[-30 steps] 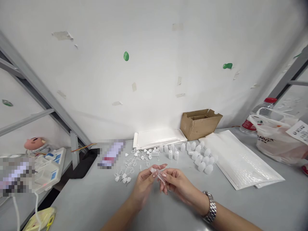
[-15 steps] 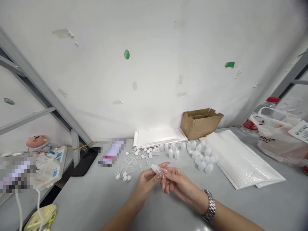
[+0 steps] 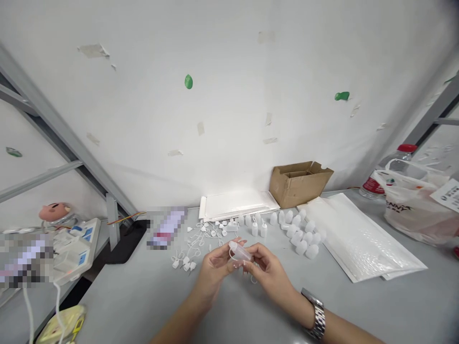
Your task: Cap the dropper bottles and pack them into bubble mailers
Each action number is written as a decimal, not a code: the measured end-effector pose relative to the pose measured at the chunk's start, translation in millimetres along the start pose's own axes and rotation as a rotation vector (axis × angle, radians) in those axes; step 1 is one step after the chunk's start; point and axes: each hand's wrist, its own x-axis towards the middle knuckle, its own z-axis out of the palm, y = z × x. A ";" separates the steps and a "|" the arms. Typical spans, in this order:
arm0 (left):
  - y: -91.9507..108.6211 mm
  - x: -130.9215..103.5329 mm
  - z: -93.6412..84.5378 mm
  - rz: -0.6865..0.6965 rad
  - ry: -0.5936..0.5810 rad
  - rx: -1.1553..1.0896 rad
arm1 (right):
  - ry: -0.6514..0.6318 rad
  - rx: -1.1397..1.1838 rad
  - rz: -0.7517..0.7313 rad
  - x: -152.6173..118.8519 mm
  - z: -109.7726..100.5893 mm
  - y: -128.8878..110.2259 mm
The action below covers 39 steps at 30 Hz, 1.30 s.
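A small translucent squeeze bottle [image 3: 241, 252] lies tilted between my two hands, its neck toward the upper left and a thin white loop beside it. The fingers of my left hand [image 3: 217, 267] close around its neck side. At the other end, my right hand [image 3: 267, 267] pinches the bottle between thumb and fingers. A second thin loop [image 3: 254, 280] shows below the right fingers; what it joins is hidden. White caps with looped straps [image 3: 186, 263] lie scattered to the left. Several similar bottles [image 3: 297, 237] stand and lie to the right, and two capped bottles [image 3: 263, 230] stand behind my hands.
White padded envelopes [image 3: 362, 243] lie at the right, with more envelopes [image 3: 236, 203] by the wall. An open cardboard box [image 3: 301, 186], a plastic bag [image 3: 416, 205] and a red-capped water bottle [image 3: 373, 184] stand at the back. A phone-like blurred object [image 3: 168, 228] lies left.
The bottle has turned so that its body and a strap loop show more plainly. My right hand has shifted its grip, and a second loop now shows below it.
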 end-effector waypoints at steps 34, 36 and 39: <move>-1.2 0.9 -3.8 0.062 0.039 -0.143 | -0.239 0.123 0.143 6.6 1.8 -7.8; -0.8 1.8 -5.8 0.036 0.002 -0.184 | -0.246 0.240 0.190 6.7 2.9 -8.7; -1.3 2.0 -4.0 -0.002 0.012 -0.201 | -0.155 0.218 0.177 1.3 6.5 -5.0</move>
